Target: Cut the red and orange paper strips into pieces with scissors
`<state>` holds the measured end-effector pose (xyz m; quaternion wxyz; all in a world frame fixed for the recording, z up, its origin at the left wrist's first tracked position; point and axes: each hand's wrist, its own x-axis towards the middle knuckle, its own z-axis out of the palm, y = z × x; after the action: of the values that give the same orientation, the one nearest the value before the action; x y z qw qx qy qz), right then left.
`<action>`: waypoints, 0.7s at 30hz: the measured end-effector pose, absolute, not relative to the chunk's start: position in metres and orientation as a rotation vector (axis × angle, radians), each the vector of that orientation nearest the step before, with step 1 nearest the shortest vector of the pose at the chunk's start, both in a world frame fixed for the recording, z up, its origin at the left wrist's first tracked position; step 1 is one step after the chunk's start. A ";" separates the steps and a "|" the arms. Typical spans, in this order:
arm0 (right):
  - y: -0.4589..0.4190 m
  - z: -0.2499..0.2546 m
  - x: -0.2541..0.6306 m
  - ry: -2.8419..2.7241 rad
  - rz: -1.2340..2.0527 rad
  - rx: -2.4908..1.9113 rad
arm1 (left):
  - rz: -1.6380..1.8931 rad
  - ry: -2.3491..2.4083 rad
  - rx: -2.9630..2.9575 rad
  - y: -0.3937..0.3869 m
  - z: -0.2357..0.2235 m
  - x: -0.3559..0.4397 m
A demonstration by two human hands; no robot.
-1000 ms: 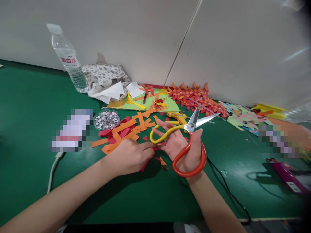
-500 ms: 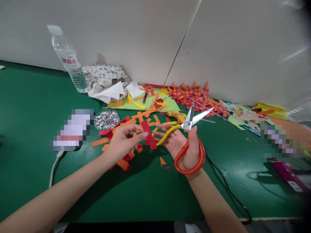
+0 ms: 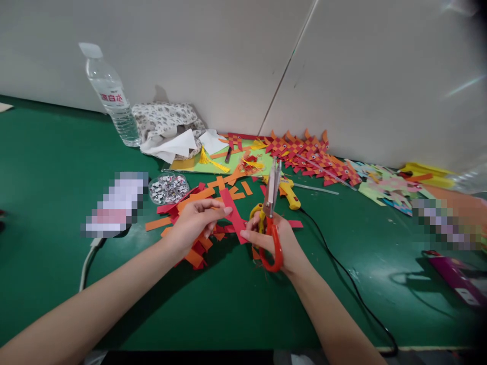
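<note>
Between thumb and fingers, my left hand [image 3: 198, 218] pinches a red paper strip [image 3: 233, 214] over the middle of the table. My right hand [image 3: 285, 241] is closed around a pair of scissors [image 3: 270, 203], one handle red-orange and the other yellow. Their blades point up and lie almost together. The right thumb reaches the strip's lower end and appears to touch it. Loose orange and red paper strips [image 3: 196, 257] lie in a heap under and around the left hand. Just beyond the right hand rests a yellow glue gun [image 3: 292, 196].
A clear tray of googly eyes [image 3: 168, 187] and a phone [image 3: 117, 203] on a cable lie left. Behind stand a water bottle [image 3: 114, 101] and a patterned tissue pouch [image 3: 167, 119]. Woven paper fish [image 3: 304, 152] line the wall. A purple box [image 3: 454, 276] sits right.
The scissors have swung from spread blades pointing up-right to nearly closed and upright. My right fingers have curled in, and the right thumb has moved to the strip's lower end. My left hand keeps its pinch.
</note>
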<state>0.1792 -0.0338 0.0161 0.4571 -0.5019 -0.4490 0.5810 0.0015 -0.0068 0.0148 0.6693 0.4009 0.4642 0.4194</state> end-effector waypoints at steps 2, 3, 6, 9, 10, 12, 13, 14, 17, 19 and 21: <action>-0.035 0.016 0.178 -1.104 1.439 -1.257 | 0.954 1.072 0.934 -0.006 0.015 0.002; -0.035 0.016 0.178 -1.104 1.444 -1.256 | 0.964 1.084 0.949 -0.006 0.015 0.002; -0.035 0.016 0.178 -1.118 1.446 -1.264 | 0.998 1.116 0.972 -0.006 0.018 0.002; -0.035 0.015 0.177 -1.138 1.470 -1.282 | 1.007 1.134 0.981 -0.007 0.019 0.001; -0.035 0.015 0.177 -1.138 1.480 -1.281 | 1.005 1.137 0.985 -0.007 0.020 0.001; -0.035 0.014 0.176 -1.141 1.486 -1.279 | 1.000 1.141 0.994 -0.007 0.020 0.001; -0.035 0.014 0.176 -1.146 1.479 -1.284 | 0.996 1.142 0.997 -0.006 0.020 0.001; -0.035 0.015 0.176 -1.151 1.468 -1.293 | 0.994 1.143 0.997 -0.006 0.020 0.002; -0.035 0.016 0.176 -1.155 1.452 -1.316 | 0.992 1.149 0.989 -0.006 0.020 0.002; -0.035 0.016 0.176 -1.149 1.455 -1.318 | 0.989 1.152 0.981 -0.006 0.020 0.002; -0.034 0.017 0.176 -1.146 1.467 -1.314 | 0.985 1.148 0.983 -0.006 0.020 0.001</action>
<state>0.1762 -0.0343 0.0166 0.4182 -0.5239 -0.4567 0.5849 0.0014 -0.0063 0.0198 0.6202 0.4275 0.4991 0.4283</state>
